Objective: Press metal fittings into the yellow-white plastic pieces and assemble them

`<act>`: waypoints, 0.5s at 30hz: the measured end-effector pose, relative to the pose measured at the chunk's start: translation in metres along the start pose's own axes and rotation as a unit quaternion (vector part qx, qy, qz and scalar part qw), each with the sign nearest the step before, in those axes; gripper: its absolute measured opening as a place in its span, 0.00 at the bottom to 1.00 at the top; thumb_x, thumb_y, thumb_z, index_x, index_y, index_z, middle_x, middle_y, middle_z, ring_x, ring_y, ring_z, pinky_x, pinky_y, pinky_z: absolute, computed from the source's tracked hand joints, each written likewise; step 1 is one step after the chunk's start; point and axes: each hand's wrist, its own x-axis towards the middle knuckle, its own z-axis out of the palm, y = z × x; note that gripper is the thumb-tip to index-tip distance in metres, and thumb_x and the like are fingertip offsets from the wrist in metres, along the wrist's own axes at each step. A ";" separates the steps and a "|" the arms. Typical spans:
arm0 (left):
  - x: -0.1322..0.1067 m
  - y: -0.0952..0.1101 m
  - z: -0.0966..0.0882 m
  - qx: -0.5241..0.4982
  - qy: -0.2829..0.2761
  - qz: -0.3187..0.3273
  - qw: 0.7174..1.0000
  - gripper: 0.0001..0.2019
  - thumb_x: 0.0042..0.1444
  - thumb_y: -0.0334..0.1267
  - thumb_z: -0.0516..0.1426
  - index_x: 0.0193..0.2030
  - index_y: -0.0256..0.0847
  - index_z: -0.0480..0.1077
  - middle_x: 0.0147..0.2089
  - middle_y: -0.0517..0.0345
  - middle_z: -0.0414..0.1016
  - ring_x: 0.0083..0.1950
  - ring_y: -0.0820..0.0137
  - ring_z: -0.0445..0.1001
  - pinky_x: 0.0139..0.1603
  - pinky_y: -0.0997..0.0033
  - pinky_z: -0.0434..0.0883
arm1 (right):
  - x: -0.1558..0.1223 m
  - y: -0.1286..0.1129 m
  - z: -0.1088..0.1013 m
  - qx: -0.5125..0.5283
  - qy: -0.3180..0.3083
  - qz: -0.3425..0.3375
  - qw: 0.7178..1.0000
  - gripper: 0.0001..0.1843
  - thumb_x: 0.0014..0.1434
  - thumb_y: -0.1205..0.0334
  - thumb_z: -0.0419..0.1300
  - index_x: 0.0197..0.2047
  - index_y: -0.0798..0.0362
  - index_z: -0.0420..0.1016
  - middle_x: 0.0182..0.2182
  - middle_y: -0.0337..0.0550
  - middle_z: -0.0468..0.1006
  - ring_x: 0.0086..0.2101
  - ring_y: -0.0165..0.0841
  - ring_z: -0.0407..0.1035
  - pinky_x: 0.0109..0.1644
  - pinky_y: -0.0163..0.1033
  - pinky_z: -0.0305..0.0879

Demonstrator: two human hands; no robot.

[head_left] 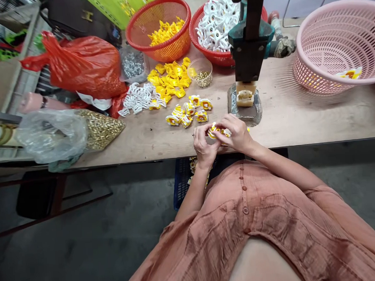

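Note:
My left hand (pixel 204 144) and my right hand (pixel 235 131) meet at the table's near edge, both pinched around a small yellow-and-white plastic piece (pixel 217 131). Just beyond my fingers stands a press (pixel 249 41) with a clear base (pixel 246 108) holding a tan block. Left of my hands lie several assembled yellow-and-white pieces (pixel 189 112). Farther back are loose yellow parts (pixel 170 79) and loose white parts (pixel 139 99).
A red basket of yellow parts (pixel 159 28), a red basket of white parts (pixel 214 23) and a pink basket (pixel 336 40) stand at the back. A small bowl of brass bits (pixel 201 72), a red bag (pixel 83 64) and a clear bag (pixel 53 133) lie left. A blue crate (pixel 183 182) sits under the table.

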 end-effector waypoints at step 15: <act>0.072 -0.063 0.010 -0.237 -0.017 -0.189 0.953 0.17 0.60 0.44 0.67 0.53 0.41 0.79 0.55 0.47 0.81 0.56 0.59 0.81 0.63 0.59 0.78 | 0.005 0.037 -0.003 -0.101 -0.075 0.032 0.992 0.08 0.72 0.62 0.63 0.47 0.55 0.83 0.45 0.52 0.81 0.47 0.41 0.74 0.54 0.48 0.74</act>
